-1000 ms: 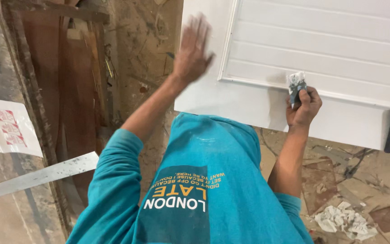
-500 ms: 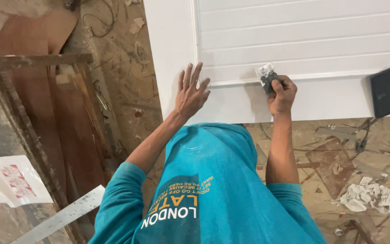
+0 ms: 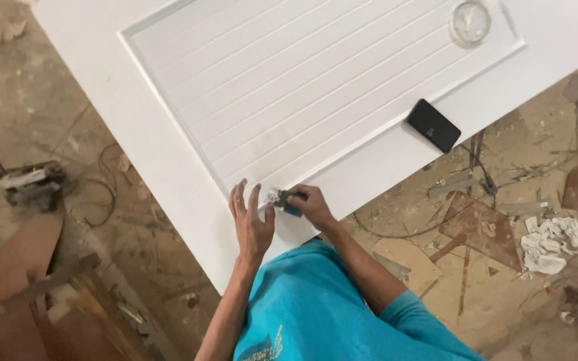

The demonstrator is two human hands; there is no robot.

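Observation:
A white door panel (image 3: 168, 154) with a grooved recessed middle lies flat across the view. My left hand (image 3: 251, 226) rests palm down on its near frame, fingers spread, at the corner of the recess. Just to the right, my right hand (image 3: 313, 203) is closed on a small scraper (image 3: 282, 198) with a bluish handle. The scraper's pale, smeared blade touches the panel at that corner, close to my left fingertips. Both forearms come up from my teal shirt (image 3: 316, 307) at the bottom.
A black phone (image 3: 434, 125) lies on the panel's right frame and a round clear container (image 3: 469, 22) stands near its far corner. The floor holds wood scraps, cables, crumpled white rags (image 3: 560, 241) at the right and a dusty tool (image 3: 31, 180) at the left.
The view has swung round, so the panel now lies diagonally. My two hands have come close together at the corner of the recess; the left hand stays flat, the right keeps the scraper.

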